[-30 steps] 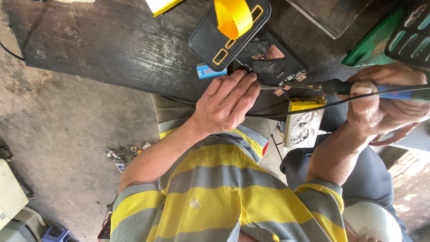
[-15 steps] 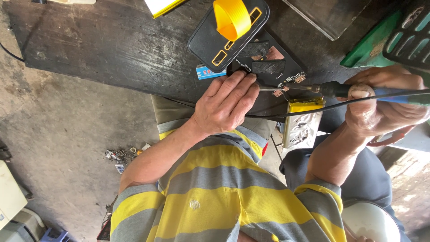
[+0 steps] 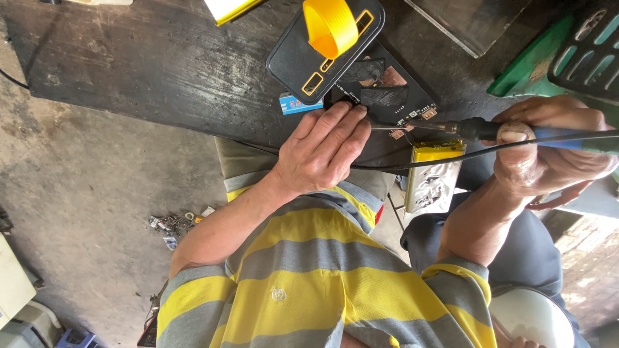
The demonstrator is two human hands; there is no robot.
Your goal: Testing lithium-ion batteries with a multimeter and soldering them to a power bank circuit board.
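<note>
There is one view, from a camera worn on the person's head, looking steeply down past the striped yellow-and-grey shirt [image 3: 309,283] onto the near edge of the dark workbench [image 3: 161,71], which runs across the top of the frame. It sits close: both forearms fill the middle, with the left hand [image 3: 322,151] and right hand [image 3: 548,154] at the bench's near edge. The concrete floor [image 3: 84,212] shows below on the left.
</note>
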